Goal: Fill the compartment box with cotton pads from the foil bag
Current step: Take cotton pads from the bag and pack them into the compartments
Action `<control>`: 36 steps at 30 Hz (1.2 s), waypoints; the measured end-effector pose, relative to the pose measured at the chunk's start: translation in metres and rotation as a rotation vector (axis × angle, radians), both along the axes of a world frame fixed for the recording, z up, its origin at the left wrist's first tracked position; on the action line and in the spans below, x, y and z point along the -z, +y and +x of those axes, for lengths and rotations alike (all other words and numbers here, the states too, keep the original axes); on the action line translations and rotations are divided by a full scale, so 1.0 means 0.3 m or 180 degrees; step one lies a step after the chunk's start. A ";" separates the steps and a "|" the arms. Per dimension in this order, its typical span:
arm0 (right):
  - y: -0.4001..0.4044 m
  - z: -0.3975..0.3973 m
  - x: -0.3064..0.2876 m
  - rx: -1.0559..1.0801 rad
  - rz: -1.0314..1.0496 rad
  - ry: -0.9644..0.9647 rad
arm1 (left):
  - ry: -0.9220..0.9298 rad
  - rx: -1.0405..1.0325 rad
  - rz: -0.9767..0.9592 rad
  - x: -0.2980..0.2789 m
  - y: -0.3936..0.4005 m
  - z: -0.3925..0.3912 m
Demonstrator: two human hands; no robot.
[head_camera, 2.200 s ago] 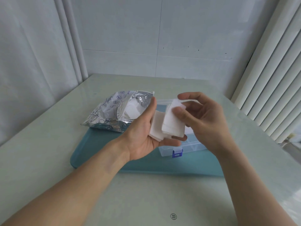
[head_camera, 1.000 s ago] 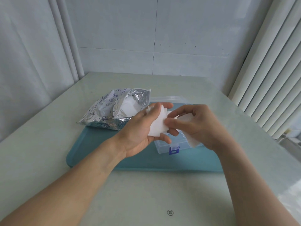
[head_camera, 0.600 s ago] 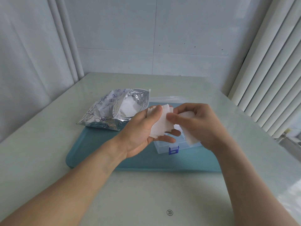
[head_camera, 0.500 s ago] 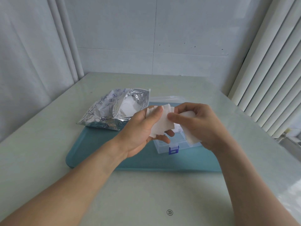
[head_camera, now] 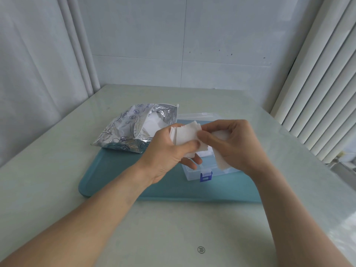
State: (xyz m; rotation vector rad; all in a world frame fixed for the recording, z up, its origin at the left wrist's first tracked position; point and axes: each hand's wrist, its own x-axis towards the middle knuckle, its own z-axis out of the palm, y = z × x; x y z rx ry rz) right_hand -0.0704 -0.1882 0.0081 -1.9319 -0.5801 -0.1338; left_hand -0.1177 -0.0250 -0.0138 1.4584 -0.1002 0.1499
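Observation:
My left hand [head_camera: 169, 151] grips a stack of white cotton pads [head_camera: 184, 134] above the clear compartment box [head_camera: 194, 173], which has a blue latch at its front. My right hand [head_camera: 237, 145] pinches the stack's right edge with its thumb and holds another pad [head_camera: 221, 161] that hangs under the palm. The open silver foil bag [head_camera: 133, 130] lies to the left, more white pads showing in its mouth. Both hands hide most of the box's inside.
The box and the bag's near edge sit on a teal tray [head_camera: 119, 182] on a pale green table [head_camera: 173, 228]. The box's clear lid [head_camera: 194, 114] lies open behind the hands. Walls close off the far side, and vertical blinds stand at the right.
Both hands came down from higher up to just above the box. Over the last half second my left thumb slid across the stack while my right thumb shifted on its edge.

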 end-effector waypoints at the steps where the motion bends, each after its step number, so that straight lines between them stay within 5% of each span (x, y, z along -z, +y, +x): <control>1: -0.001 0.000 0.000 0.0003 0.0030 0.0020 | -0.0001 -0.0043 -0.0012 0.000 -0.002 0.002; 13: -0.015 -0.008 -0.017 0.0038 0.0185 0.0529 | 0.0002 -0.0221 -0.0262 0.008 0.012 0.013; 23: -0.030 0.006 -0.045 0.0664 0.1317 0.0951 | 0.0020 -0.0547 -0.0330 0.014 0.019 0.022; 30: -0.017 -0.032 -0.051 -0.0365 0.1339 0.1624 | 0.0052 -0.0491 -0.0196 0.010 0.016 0.017; 33: 0.003 -0.040 -0.050 -0.0261 0.1372 0.1419 | -0.0079 -0.0356 0.0279 0.011 0.006 0.007; 36: -0.003 -0.027 -0.052 -0.0013 0.1495 0.1263 | 0.0187 -0.0075 -0.0105 -0.011 -0.006 -0.002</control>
